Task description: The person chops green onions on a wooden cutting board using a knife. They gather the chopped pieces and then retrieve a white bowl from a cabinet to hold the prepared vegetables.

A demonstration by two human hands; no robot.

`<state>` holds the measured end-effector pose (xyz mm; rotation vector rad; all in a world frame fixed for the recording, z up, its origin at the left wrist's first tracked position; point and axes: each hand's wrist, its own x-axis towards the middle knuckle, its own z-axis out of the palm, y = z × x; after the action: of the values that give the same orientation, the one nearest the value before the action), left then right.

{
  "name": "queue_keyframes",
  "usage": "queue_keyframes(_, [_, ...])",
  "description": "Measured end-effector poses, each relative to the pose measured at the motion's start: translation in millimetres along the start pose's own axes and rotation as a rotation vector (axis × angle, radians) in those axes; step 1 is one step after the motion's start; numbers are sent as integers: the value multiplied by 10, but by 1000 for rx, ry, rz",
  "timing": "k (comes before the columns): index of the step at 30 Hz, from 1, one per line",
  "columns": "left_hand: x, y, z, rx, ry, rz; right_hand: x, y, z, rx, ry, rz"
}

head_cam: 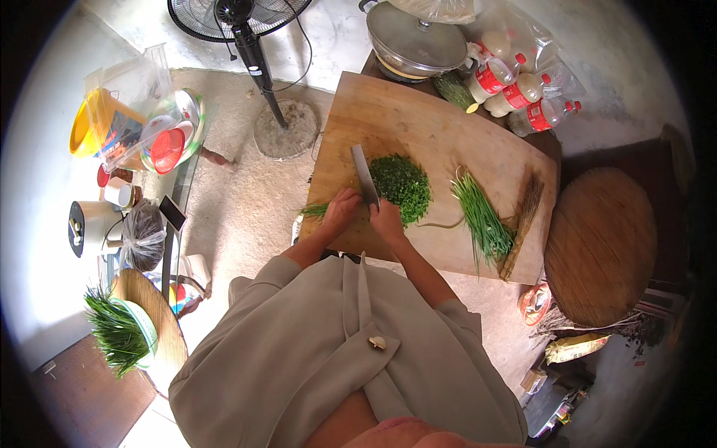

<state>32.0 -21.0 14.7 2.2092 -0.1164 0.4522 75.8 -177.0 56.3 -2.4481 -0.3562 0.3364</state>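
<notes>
My right hand (386, 218) grips the handle of a cleaver (364, 175), whose wide metal blade points away from me over a wooden board (386, 106). Just left of the blade, my left hand (342, 210) presses on a bunch of green chives (315, 209); their ends stick out beyond its outer side, and the rest is hidden under the fingers. A heap of finely chopped greens (404, 187) lies right of the blade, partly against it. Farther right on the board rests a loose bundle of whole chives (483, 218).
Beside the whole chives lies a small straw hand broom (524, 224). A lidded pan (417, 42), a green gourd (454, 91) and several plastic bottles (518, 92) stand behind the board. A round wooden lid (602, 246) is at right, a pedestal fan (255, 61) at back left.
</notes>
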Motion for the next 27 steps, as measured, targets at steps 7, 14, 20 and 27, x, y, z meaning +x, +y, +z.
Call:
queue_keyframes(7, [34,144,-99,36,48,17,6,-75,-21,-38,-18,37])
queue_keyframes(14, [-89,79,-106,67,17,8,-23,-180,-54,-95,-63,45])
queue_keyframes(20, [-136,0,-29,114,-24,12,60,-150,81,-80,-12,57])
queue_keyframes(27, [-139,-75,-51,116,-18,45,82,68,-51,120,29,28])
